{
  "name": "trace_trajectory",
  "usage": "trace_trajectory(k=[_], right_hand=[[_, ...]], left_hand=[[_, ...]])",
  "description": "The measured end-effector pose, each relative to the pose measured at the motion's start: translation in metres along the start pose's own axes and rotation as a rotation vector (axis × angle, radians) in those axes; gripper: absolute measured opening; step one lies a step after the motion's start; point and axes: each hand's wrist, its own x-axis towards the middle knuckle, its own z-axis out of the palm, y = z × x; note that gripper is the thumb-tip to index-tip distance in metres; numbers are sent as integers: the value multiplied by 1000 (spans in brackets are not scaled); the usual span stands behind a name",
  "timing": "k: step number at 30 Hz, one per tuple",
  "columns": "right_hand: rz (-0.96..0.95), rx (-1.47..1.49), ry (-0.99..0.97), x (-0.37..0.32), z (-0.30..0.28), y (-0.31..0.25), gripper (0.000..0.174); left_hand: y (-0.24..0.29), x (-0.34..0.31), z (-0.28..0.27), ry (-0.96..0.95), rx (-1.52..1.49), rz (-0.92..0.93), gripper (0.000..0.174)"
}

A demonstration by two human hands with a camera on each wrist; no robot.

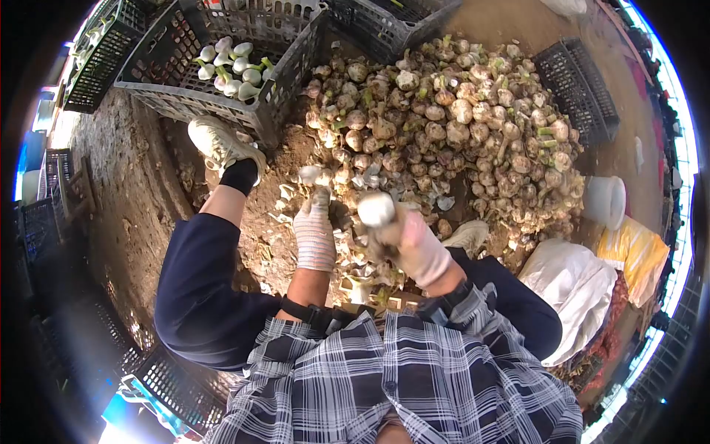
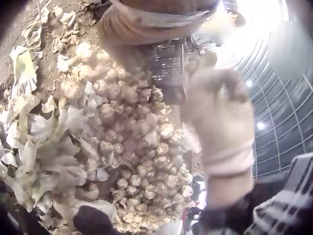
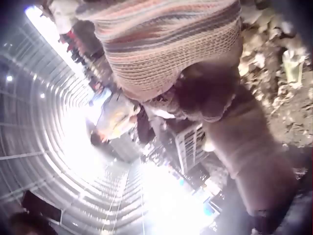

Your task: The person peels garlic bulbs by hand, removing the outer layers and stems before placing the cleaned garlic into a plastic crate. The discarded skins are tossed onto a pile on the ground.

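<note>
In the head view my gloved left hand (image 1: 316,235) has its fingers drawn in, with a small white garlic bulb (image 1: 310,175) right at the fingertips. My gloved right hand (image 1: 416,244) is blurred and grips a larger round white garlic bulb (image 1: 376,210) at its fingers. Both hands are above a litter of pale peelings (image 1: 359,285) between the knees. A broad heap of unpeeled garlic (image 1: 458,111) spreads just beyond them. In the right wrist view the fingers of my right hand (image 3: 171,49) are in dark shadow, close to my left hand (image 3: 249,147).
A black crate (image 1: 188,102) with several clean white garlic bulbs (image 1: 235,68) stands ahead on the left. Another crate (image 1: 577,89) borders the heap on the right. Nearer are a white bucket (image 1: 605,201), a white sack (image 1: 569,288) and a yellow sack (image 1: 636,259). A shoe (image 1: 222,144) rests beside the crate.
</note>
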Motion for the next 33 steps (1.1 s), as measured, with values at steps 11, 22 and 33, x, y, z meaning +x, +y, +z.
trace_trajectory(k=[11,22,33], right_hand=[[13,-851,766,212,-62,-40,49],[288,-679,479,190,-88,-2,30],[-267,-594,383,-11,-30,-1,42]], left_hand=[[-21,4,2,-204,335,19,26],[-27,14,10,-186,457,116,56],[0,-43,32,-533,704,589,89]])
